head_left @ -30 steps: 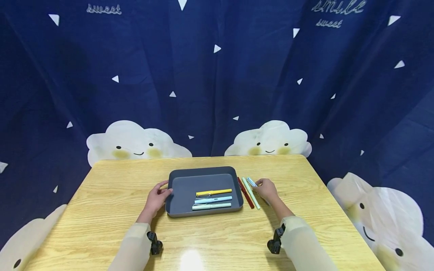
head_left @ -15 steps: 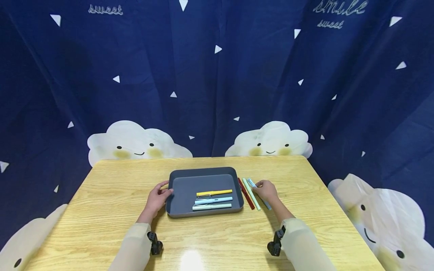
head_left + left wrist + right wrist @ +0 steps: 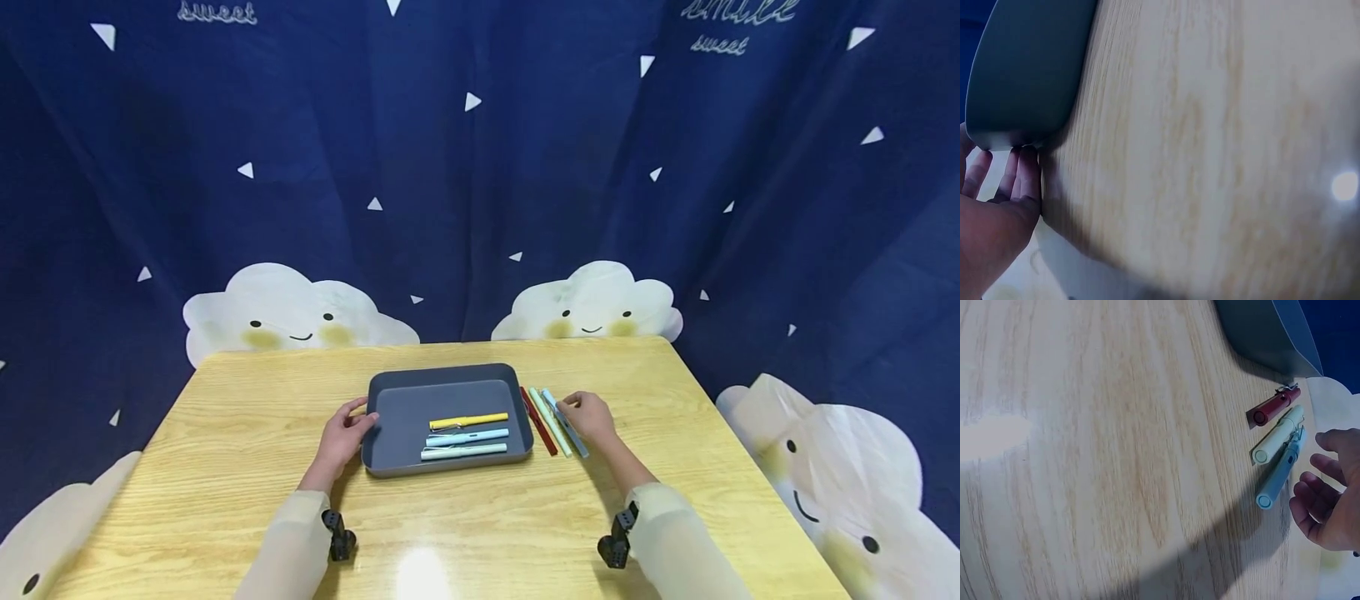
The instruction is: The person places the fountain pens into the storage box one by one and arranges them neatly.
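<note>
A dark grey tray (image 3: 390,462) holds a yellow pen (image 3: 468,421), a light blue pen (image 3: 467,437) and a pale green pen (image 3: 463,452). My left hand (image 3: 342,435) grips the tray's left end, thumb over the rim and fingers against the outer wall (image 3: 1029,81). Right of the tray lie a dark red pen (image 3: 1275,406), a light green pen (image 3: 1279,434) and a blue pen (image 3: 1282,470), side by side on the table. Close to the blue pen, my right hand (image 3: 1341,494) is held with loosely bent fingers and nothing between them.
The wooden table (image 3: 450,533) extends in front of the tray and to both sides. A dark blue curtain (image 3: 427,167) with white clouds hangs behind and beside it. A black wrist camera (image 3: 617,537) sits at the right sleeve; another (image 3: 339,535) at the left.
My right hand has let go of the blue pen and moved slightly off it; the pen now lies beside the light green one. The left hand stays at the tray. The head view shifted slightly.
</note>
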Demonstrator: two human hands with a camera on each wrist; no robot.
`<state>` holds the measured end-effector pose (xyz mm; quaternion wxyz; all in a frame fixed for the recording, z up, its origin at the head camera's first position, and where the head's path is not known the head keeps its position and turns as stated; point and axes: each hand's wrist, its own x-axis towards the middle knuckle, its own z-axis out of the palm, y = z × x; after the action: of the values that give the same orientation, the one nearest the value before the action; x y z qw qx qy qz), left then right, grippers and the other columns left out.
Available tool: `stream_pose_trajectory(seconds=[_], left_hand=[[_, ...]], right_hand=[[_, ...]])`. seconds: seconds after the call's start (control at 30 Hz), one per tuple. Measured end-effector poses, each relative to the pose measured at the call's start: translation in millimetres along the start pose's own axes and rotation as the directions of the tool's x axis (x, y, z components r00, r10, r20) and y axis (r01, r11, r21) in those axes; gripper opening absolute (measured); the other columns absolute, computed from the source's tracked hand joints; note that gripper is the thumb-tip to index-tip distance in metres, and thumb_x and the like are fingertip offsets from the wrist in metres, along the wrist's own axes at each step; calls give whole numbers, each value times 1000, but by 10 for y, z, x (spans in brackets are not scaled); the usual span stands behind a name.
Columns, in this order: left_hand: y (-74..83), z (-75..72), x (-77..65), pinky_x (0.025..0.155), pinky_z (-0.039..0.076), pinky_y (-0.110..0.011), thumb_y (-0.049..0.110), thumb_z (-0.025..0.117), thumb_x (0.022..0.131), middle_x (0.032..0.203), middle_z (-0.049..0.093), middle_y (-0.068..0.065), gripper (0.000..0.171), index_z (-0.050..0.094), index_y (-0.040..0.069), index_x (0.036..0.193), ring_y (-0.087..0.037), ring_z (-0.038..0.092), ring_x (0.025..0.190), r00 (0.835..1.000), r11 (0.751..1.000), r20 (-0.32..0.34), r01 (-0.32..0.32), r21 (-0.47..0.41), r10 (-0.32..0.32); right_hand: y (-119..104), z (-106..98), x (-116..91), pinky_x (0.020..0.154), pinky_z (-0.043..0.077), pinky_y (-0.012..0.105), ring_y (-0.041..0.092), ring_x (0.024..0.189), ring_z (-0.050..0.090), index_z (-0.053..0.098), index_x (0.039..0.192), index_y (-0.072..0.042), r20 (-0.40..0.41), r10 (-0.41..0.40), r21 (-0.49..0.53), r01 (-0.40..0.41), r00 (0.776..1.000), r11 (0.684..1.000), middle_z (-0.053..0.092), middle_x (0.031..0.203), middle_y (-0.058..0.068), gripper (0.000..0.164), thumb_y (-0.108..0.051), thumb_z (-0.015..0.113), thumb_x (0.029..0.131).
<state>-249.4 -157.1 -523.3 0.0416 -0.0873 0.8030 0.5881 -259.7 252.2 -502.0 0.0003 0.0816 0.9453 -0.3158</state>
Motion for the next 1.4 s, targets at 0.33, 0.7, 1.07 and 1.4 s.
stream_pose_trajectory(seconds=[0.33, 0.7, 1.07, 1.4], left_hand=[[-10, 18, 1, 76, 46, -23, 24, 58, 92, 123, 52, -23, 52, 42, 10, 139, -26, 53, 105, 1000, 1000, -3, 7, 7, -7], [-19, 29, -36, 71, 46, -24, 23, 57, 92, 122, 52, -22, 52, 41, 8, 140, -22, 54, 100, 1000, 1000, 13, 10, -2, -10], [-64, -14, 34, 70, 46, -25, 23, 57, 93, 124, 51, -23, 52, 40, 8, 140, -24, 55, 100, 1000, 1000, 11, 7, -9, -7], [-22, -12, 42, 70, 46, -23, 24, 58, 92, 123, 52, -23, 53, 41, 9, 139, -24, 55, 101, 1000, 1000, 5, 5, 1, -5]], right_hand=[[-69, 65, 21, 80, 50, 44, 32, 94, 62, 64, 108, 3, 54, 11, -108, -5, 998, 994, 66, 107, 20, 36, -28, 55, 92], [-13, 81, -29, 69, 50, 40, 25, 78, 62, 68, 96, 3, 40, -26, -131, 31, 999, 991, 69, 91, 16, 25, -17, 61, 83], [-164, -113, 53, 51, 39, 27, 15, 57, 52, 64, 108, 4, 46, -75, -108, 80, 996, 991, 65, 76, 9, 30, -17, 61, 86], [-524, -263, 147, 55, 36, 27, 18, 65, 46, 67, 104, 2, 63, -287, -124, 293, 956, 948, 57, 80, 10, 27, -14, 62, 83]])
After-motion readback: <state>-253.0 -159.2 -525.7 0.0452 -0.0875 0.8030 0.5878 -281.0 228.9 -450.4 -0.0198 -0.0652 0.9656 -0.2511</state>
